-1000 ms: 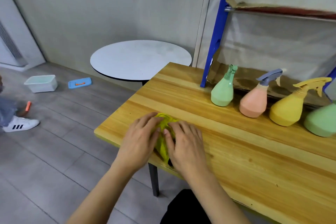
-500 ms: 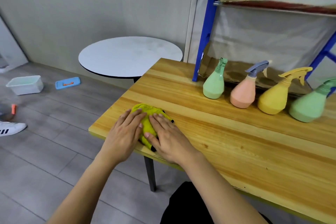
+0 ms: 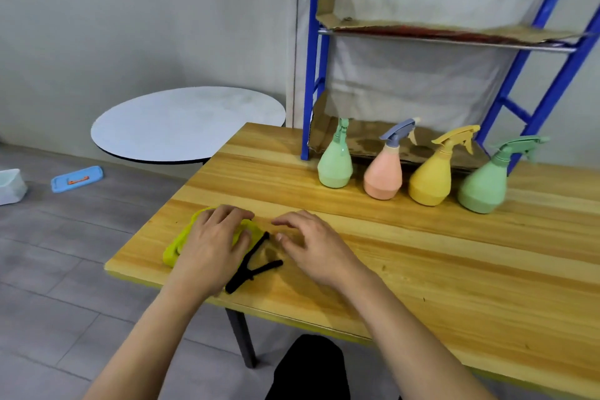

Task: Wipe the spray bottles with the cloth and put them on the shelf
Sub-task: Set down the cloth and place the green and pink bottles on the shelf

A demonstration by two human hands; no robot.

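From the head view, your left hand lies on the yellow cloth at the table corner, fingers loosely spread. Your right hand hovers beside it, empty and relaxed — four spray bottles stand well beyond.

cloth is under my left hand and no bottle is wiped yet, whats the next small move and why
Probably close the left hand on the cloth and lift it. It lies flat under that hand, the right hand is empty, and all four bottles, the nearest green, stand untouched.
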